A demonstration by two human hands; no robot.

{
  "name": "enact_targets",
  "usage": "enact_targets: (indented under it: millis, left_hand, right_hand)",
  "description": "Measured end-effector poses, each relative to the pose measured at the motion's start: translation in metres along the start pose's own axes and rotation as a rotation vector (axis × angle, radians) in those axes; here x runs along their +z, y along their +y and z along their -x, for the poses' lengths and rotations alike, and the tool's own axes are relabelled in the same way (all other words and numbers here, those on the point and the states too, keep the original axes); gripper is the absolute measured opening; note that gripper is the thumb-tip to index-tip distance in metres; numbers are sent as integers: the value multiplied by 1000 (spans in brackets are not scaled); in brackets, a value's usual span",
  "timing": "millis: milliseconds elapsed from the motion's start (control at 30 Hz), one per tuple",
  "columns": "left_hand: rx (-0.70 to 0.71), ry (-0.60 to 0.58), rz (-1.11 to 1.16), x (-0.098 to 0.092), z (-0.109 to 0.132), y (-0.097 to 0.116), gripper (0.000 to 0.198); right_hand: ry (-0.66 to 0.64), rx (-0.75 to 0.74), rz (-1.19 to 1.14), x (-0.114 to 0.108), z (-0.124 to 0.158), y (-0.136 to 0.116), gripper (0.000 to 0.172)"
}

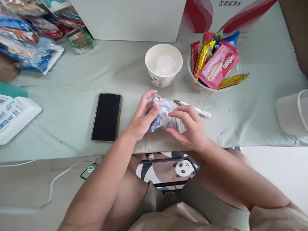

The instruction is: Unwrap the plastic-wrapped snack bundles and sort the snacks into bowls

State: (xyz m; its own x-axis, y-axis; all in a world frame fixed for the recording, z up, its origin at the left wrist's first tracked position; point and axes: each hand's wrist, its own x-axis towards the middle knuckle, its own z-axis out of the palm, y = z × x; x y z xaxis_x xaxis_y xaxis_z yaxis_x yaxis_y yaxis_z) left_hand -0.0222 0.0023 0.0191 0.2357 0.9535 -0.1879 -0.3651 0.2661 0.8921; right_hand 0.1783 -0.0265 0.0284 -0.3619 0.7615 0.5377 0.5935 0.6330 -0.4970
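My left hand [142, 119] is closed around a crinkled clear plastic packet [164, 117] with blue and whitish patches; its contents I cannot make out. The thumb lies on top of it. At the packet's right side is my right hand [189, 126], thumb and fingers apart, with a fingertip at the plastic. Just behind that hand a white pen [203, 112] with a dark tip lies on the cloth. Beyond the packet stands a white paper bowl [162, 80] with a translucent whitish lump inside.
A clear tub [192, 80] of wrapped snacks stands back right, a white bucket [288, 117] far right. On the left are a phone [106, 117], a white pack of wipes [18, 117] and heaped snack packets [31, 38]. A large white box [134, 19] lines the back.
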Motion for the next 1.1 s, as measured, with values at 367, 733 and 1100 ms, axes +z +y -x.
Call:
enact_targets:
  millis: [367,733,1100]
  left_hand:
    - [-119,-300,-180,-10,1,10,99]
    - [-209,-379,-9,-15,5,18,84]
    - [144,179,102,21,-5,-5,37]
  right_hand:
    - [18,216,-234,-7,-5,-7,10]
    - [209,463,84,-22,-7,26,24]
    - [150,8,-85,13,8,-12,16]
